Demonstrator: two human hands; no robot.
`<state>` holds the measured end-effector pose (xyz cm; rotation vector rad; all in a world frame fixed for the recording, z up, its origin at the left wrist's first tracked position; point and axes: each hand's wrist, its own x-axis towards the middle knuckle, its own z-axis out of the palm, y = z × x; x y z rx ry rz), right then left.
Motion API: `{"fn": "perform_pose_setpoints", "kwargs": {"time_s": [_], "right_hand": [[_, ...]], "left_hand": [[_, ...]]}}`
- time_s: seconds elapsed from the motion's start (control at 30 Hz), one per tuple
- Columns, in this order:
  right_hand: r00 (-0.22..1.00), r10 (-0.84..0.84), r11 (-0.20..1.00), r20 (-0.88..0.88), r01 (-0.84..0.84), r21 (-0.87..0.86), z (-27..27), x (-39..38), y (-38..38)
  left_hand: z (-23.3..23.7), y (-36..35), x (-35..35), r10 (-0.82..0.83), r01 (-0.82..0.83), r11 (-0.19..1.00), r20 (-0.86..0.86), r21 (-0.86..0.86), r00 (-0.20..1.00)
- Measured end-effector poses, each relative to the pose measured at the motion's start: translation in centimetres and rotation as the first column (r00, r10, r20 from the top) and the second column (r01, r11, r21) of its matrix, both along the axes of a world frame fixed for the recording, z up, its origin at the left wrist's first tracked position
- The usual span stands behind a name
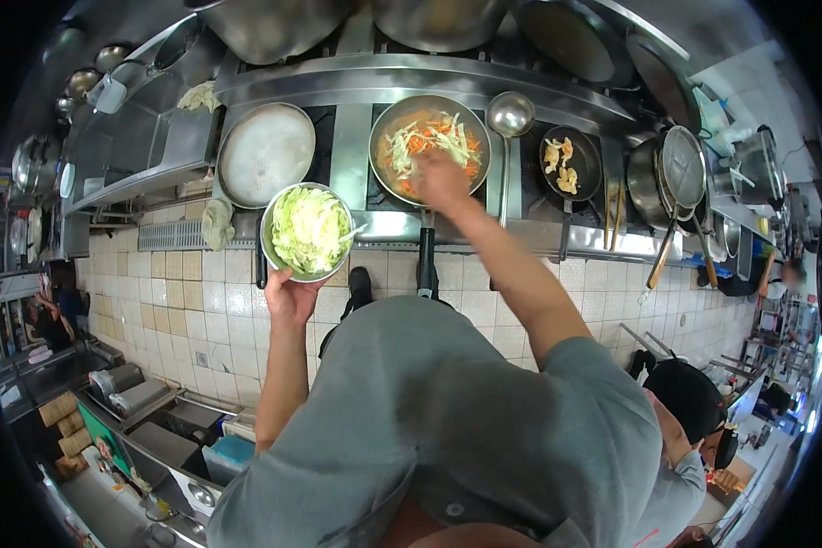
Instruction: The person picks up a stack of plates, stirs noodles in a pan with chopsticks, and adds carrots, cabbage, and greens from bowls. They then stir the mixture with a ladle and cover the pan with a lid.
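We judge the metal bowl [332, 270] light, stiff, its shredded cabbage [310, 228] soft, loose; best held by rim and underside; our left hand [294, 294] pinches it near the stove [350, 146]; our right hand's [442, 183] grip, over the frying pan [411, 109], blurs; we cannot tell.

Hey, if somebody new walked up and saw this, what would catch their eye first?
Probably the bowl of shredded pale green cabbage, held out in the left hand over the front edge of the stove. Next, the wide pan at the middle, where the right hand is over orange and pale shreds. To its right, a small dark pan holds golden-brown pieces.
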<state>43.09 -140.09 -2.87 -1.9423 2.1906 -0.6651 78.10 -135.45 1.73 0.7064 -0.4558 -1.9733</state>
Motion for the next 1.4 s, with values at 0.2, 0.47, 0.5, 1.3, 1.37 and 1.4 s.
{"fn": "perform_pose_setpoints", "kwargs": {"time_s": [0.2, 0.47, 0.5, 1.3, 1.37, 1.4], "right_hand": [[0.991, 0.098, 0.990, 0.092, -0.106, 0.088, -2.8, 1.7, -4.2], [0.975, -0.220, 0.975, 0.038, 0.222, -0.026, -1.6, -2.7, -2.8], [0.946, -0.228, 0.974, 0.232, 0.216, 0.073, -0.5, -3.9, -2.1], [-0.311, -0.308, 0.775, 0.899, 0.467, 0.426, -2.1, -16.1, 20.5], [-0.141, -0.387, 0.769, 0.911, 0.495, 0.404, 0.9, -13.3, 20.3], [0.056, -0.503, 0.741, 0.862, 0.541, 0.397, 2.5, -12.2, 20.5]], "left_hand": [[0.6, -0.1, -0.4, -0.029, 0.029, 1.000, -0.009, 0.003, 1.000], [1.2, 0.7, 0.4, -0.011, 0.011, 1.000, -0.014, 0.003, 1.000], [1.3, 0.8, 0.6, 0.004, -0.004, 1.000, 0.029, 0.012, 1.000], [2.1, -1.2, -1.4, -0.064, 0.064, 0.998, 0.020, 0.013, 0.998], [2.3, -1.3, -1.4, -0.093, 0.092, 0.995, -0.011, -0.043, 0.996], [2.2, -1.2, -1.1, -0.060, 0.060, 0.997, -0.001, -0.040, 0.998]]}}
